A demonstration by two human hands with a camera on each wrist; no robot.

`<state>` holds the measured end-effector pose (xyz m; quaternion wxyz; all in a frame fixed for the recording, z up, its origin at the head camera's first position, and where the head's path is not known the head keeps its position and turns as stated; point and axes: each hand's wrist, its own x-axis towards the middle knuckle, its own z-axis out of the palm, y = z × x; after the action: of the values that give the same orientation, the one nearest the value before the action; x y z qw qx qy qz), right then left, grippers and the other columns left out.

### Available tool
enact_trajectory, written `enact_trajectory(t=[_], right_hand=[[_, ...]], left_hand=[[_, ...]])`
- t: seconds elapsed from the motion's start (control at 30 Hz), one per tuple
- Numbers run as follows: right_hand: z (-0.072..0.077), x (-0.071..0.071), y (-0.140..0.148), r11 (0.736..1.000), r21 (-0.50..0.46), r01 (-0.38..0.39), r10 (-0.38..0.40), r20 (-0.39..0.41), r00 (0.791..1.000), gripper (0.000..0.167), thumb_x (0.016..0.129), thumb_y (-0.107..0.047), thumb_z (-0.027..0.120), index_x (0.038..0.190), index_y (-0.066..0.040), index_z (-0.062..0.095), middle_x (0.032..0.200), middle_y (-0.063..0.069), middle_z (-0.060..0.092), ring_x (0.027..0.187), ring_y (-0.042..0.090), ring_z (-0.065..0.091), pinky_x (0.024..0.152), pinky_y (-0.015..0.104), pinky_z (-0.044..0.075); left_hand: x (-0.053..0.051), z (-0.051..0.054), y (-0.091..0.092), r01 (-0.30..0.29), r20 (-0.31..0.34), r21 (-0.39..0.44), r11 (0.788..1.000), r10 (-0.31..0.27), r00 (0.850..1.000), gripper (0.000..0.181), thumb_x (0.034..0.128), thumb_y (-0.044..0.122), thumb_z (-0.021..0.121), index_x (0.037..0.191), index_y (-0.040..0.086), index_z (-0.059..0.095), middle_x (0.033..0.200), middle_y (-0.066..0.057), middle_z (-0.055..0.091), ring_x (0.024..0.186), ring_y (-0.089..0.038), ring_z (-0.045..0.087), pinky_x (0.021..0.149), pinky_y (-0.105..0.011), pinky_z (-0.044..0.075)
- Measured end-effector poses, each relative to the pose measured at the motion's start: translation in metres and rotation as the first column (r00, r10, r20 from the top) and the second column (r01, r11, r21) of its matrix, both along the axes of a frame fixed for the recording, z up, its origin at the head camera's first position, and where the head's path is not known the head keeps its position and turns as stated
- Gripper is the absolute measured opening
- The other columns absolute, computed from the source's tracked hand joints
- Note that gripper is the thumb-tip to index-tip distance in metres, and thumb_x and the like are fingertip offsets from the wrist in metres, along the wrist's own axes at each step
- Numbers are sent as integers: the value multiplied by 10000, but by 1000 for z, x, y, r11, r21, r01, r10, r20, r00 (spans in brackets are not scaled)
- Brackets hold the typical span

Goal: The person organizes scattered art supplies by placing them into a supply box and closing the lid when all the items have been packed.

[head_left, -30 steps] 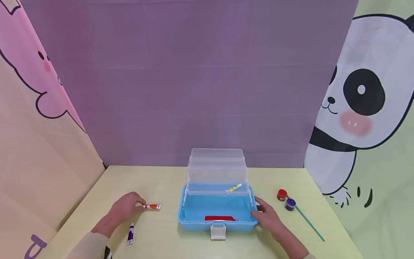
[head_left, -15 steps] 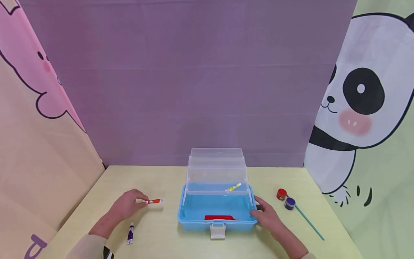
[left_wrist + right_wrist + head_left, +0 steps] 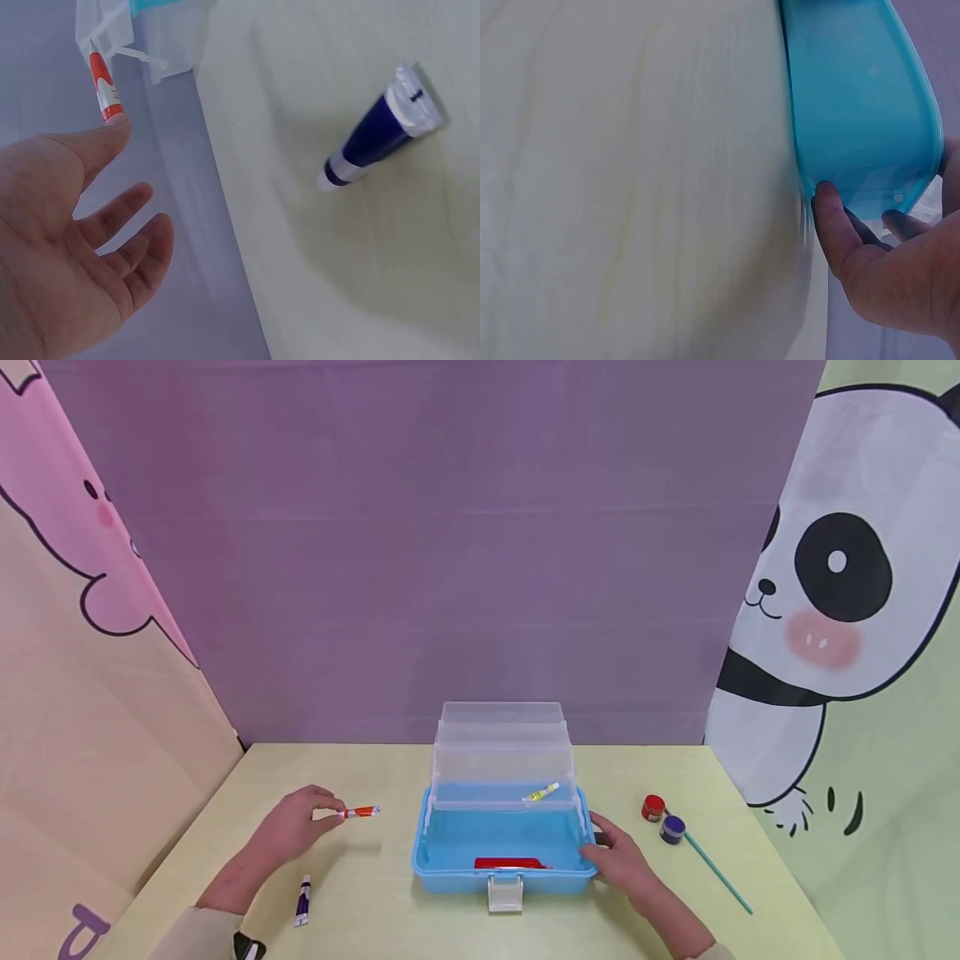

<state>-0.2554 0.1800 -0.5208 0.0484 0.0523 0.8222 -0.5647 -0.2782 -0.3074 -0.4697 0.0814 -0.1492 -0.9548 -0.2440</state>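
My left hand (image 3: 294,827) pinches an orange-and-white paint tube (image 3: 362,812) by its end, holding it above the table. In the left wrist view, the thumb lies against the tube (image 3: 105,88) and the other fingers are loosely bent. A purple paint tube (image 3: 302,900) lies on the table below that hand. At the middle stands a blue storage box (image 3: 504,883), its clear tiered lid raised. My right hand (image 3: 621,864) grips the box's right side, thumb at the rim and fingers along the outer wall (image 3: 862,112).
Inside the box lies a red tube-like item (image 3: 510,863); a yellow tube (image 3: 542,792) rests in the clear raised tray. Right of the box are a red-lidded jar (image 3: 653,807), a purple-lidded jar (image 3: 672,829) and a thin teal stick (image 3: 718,873). A purple curtain (image 3: 450,568) hangs behind the table.
My left hand has lifted the orange paint tube off the table and moved slightly away from me. The right hand and the box have stayed put.
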Motion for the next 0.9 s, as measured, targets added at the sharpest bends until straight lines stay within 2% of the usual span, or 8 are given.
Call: enact_trajectory(t=[0.23, 0.5, 0.9], right_hand=[[0, -1, 0, 1000, 6, -7, 7, -10, 1000, 663, 841, -113, 663, 1454, -42, 419, 1263, 267, 550, 1070, 381, 573, 774, 430, 565], [-3, -2, 1, 1000, 13, 4, -4, -1, 1000, 666, 841, -115, 661, 1458, -49, 417, 1264, 269, 547, 1070, 383, 571, 782, 431, 563], [-2, -1, 1, 1000, 1, 6, -6, 0, 1000, 654, 848, -107, 654, 1456, -48, 420, 1259, 271, 546, 1063, 382, 576, 774, 428, 567]], left_hand=[[1, 8, 7, 3, -11, 25, 1000, -2, 1000, 113, 891, 162, 708, 989, 126, 752, 1129, -115, 622, 1056, -352, 582, 841, -506, 501], [3, 13, 16, 9, -41, 41, 999, -7, 999, 118, 894, 165, 706, 994, 120, 750, 1132, -116, 621, 1038, -349, 591, 800, -492, 518], [-3, 18, 33, 14, -75, 61, 998, -9, 997, 112, 881, 138, 719, 987, 126, 754, 1132, -113, 622, 1027, -340, 603, 806, -490, 524]])
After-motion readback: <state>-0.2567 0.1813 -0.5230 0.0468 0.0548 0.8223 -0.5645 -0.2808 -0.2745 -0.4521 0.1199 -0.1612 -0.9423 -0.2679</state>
